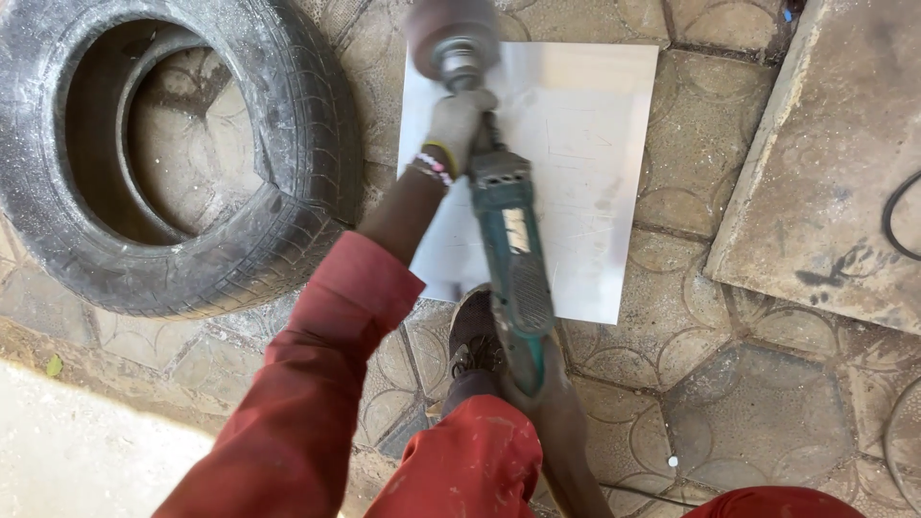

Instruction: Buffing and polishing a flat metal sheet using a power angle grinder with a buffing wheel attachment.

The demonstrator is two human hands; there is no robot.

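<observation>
A teal angle grinder (513, 259) points away from me over a shiny metal sheet (585, 173) lying on the paved ground. Its round head (453, 36) is blurred at the sheet's far left corner. My left hand (456, 125), with bead bracelets at the wrist, grips the grinder's side handle near the head. My right hand (542, 384) holds the rear of the grinder's body, close to my knee. My shoe (475, 331) rests on the sheet's near edge.
A worn black tyre (182, 153) lies to the left of the sheet. A concrete slab (835, 163) sits to the right, with a black cable (897, 211) on it. Patterned paving stones (729, 403) cover the ground.
</observation>
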